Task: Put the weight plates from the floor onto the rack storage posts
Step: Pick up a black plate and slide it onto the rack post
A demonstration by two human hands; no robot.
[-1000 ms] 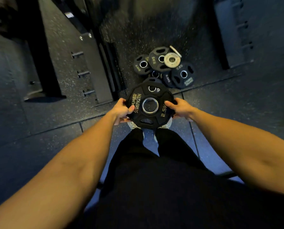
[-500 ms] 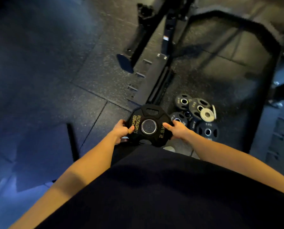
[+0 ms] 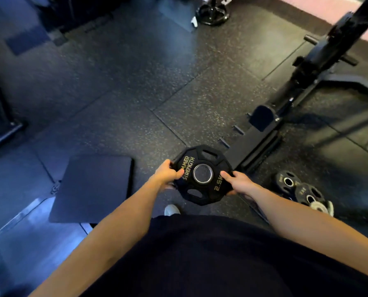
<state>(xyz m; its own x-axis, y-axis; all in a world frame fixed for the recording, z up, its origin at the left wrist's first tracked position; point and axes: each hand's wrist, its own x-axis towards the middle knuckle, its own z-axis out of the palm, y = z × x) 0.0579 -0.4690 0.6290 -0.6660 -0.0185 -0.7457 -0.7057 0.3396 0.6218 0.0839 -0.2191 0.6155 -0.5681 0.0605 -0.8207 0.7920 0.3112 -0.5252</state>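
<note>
I hold a black weight plate (image 3: 202,174) flat in front of my waist, its gold lettering and steel centre ring facing up. My left hand (image 3: 167,173) grips its left edge and my right hand (image 3: 237,182) grips its right edge, thumbs on top. A pile of smaller black plates (image 3: 300,189) with one silver plate (image 3: 320,207) lies on the floor at the lower right. The black rack (image 3: 311,67) stands at the upper right, with short horizontal posts (image 3: 310,38) sticking out of its upright.
The rack's base rail (image 3: 253,146) runs across the rubber floor just beyond the held plate. A dark flat mat (image 3: 93,187) lies at the left. A round black stand base (image 3: 213,11) sits at the top. Another frame's foot (image 3: 3,133) is at the far left.
My view has swung left and up: the floor pile slid to the lower right and the rack upright came into sight. Both hands keep the same hold on the plate.
</note>
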